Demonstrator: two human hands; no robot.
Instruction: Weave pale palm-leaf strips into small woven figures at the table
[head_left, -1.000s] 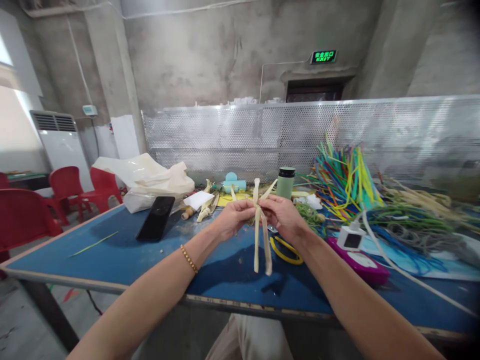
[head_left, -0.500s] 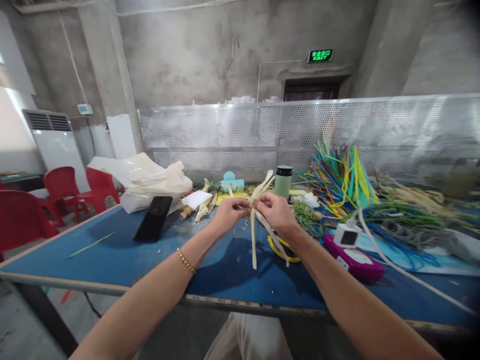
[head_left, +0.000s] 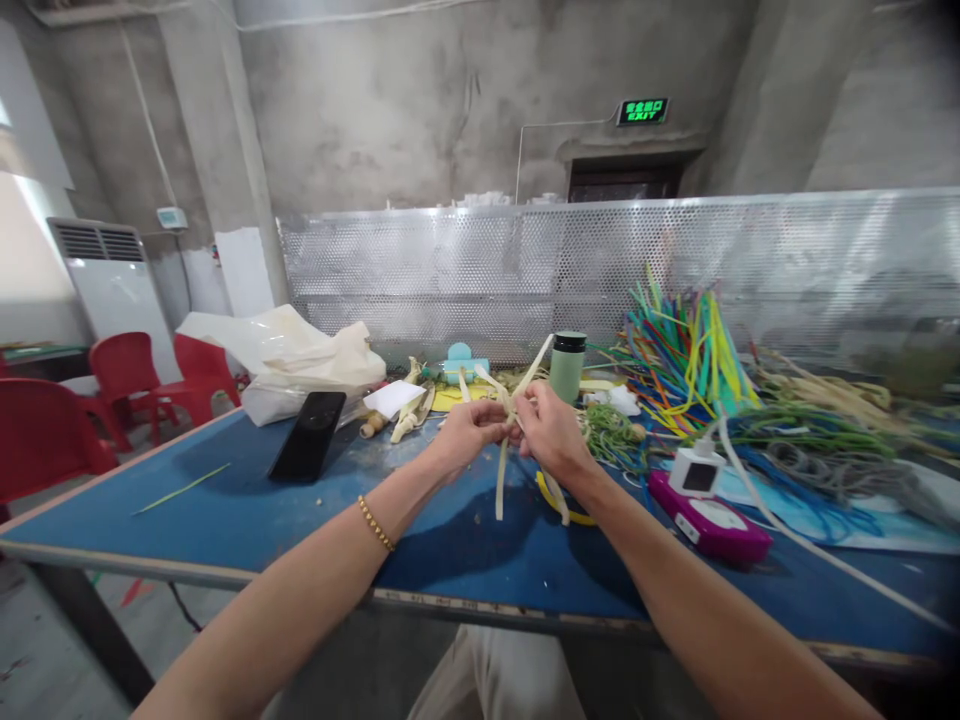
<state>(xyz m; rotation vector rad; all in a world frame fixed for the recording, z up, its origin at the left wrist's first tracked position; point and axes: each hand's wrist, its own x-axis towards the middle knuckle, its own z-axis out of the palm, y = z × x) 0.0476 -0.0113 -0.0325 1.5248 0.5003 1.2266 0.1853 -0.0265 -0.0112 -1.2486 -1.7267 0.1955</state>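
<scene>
Worktop: A blue surface point(head_left: 300, 540) is seen from its near edge; clock directions are taken from the joined hands, with 12 straight ahead.
Pale strips: The crossing of the flat strips point(head_left: 500, 485) is held between both hands, above the worktop near its middle. Free ends are pointed towards 11 and 1 o'clock, and others are hung towards 6 and 5.
Left grip: The strips are pinched near the crossing by the left hand point(head_left: 469, 430), with thumb and fingers closed. A gold beaded bracelet point(head_left: 375, 523) is worn on the wrist.
Right grip: The strips are held just beside the left fingertips by the right hand point(head_left: 551, 425), with its fingers curled in; the exact fingertip contact is partly hidden.
2 o'clock: A green canister point(head_left: 566, 375) with a black lid is stood upright near the right hand; farther off, a bundle of coloured strips point(head_left: 686, 350) is heaped.
4 o'clock: A purple box point(head_left: 709, 525) is topped by a white adapter point(head_left: 696, 472).
5 o'clock: A yellow loop point(head_left: 581, 519) is laid flat, partly covered by a strip end in this view.
9 o'clock: A black phone point(head_left: 307, 437) is placed well apart from the hands.
10 o'clock: A whitish plastic bag point(head_left: 300, 350) is crumpled beyond the phone.
</scene>
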